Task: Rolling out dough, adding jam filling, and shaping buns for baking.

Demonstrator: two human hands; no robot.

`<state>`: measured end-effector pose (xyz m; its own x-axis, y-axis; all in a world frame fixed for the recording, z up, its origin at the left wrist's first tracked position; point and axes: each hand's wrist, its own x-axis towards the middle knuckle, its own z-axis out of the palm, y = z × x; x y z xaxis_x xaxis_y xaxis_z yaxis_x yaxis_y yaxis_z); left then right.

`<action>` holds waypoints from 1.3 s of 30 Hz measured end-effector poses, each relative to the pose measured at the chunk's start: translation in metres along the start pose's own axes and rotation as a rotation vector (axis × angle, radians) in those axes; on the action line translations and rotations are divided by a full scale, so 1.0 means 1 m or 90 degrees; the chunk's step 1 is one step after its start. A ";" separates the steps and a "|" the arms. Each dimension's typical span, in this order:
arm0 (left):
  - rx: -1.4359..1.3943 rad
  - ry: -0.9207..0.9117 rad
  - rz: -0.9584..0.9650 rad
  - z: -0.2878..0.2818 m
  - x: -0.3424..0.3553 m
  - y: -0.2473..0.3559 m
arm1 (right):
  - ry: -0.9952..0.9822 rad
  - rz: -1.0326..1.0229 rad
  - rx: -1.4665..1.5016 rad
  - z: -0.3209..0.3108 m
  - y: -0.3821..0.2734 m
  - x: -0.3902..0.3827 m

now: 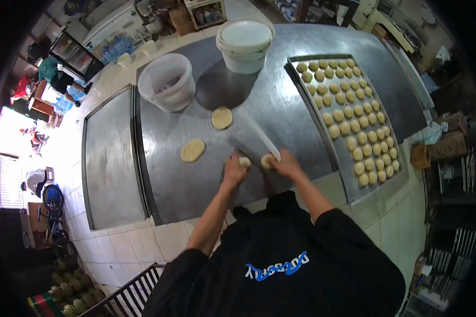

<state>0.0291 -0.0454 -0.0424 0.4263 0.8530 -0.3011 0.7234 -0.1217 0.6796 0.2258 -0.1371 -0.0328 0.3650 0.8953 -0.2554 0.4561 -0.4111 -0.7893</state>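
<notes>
My left hand (235, 171) is low over the steel table with its fingers curled against a small dough ball (244, 162). My right hand (287, 164) grips the lower end of a long, pale, flat tool (261, 134); its far part is blurred, so I cannot tell its exact kind. Beside that hand's fingertips, a second dough piece (267, 160) sits partly covered. Two flattened dough rounds lie apart beyond my left hand: an oval one (192, 150) and a rounder one (222, 118).
To the right, a metal tray (322, 122) bears rows of dough balls. A white tub (166, 84) with some contents and a lidded white bucket (245, 47) stand at the table's far side. A bare metal tray (113, 158) lies at the left. Another person (55, 74) is far left.
</notes>
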 end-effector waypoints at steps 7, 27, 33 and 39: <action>0.376 0.213 0.504 -0.102 0.009 0.071 | -0.110 -0.276 -0.336 -0.102 -0.094 -0.018; 0.353 0.278 0.207 -0.021 0.112 0.002 | 0.325 -0.356 -0.356 -0.032 0.007 0.114; 0.281 0.222 0.165 0.018 -0.045 -0.032 | 0.118 -0.311 -0.378 -0.001 0.015 -0.037; 0.075 0.111 0.150 -0.005 -0.119 -0.055 | -0.182 -0.052 -0.449 -0.020 0.006 -0.087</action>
<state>-0.0644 -0.1376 -0.0406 0.4969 0.8676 -0.0184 0.6787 -0.3754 0.6312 0.2131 -0.2209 -0.0040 0.1274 0.8974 -0.4225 0.9178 -0.2681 -0.2928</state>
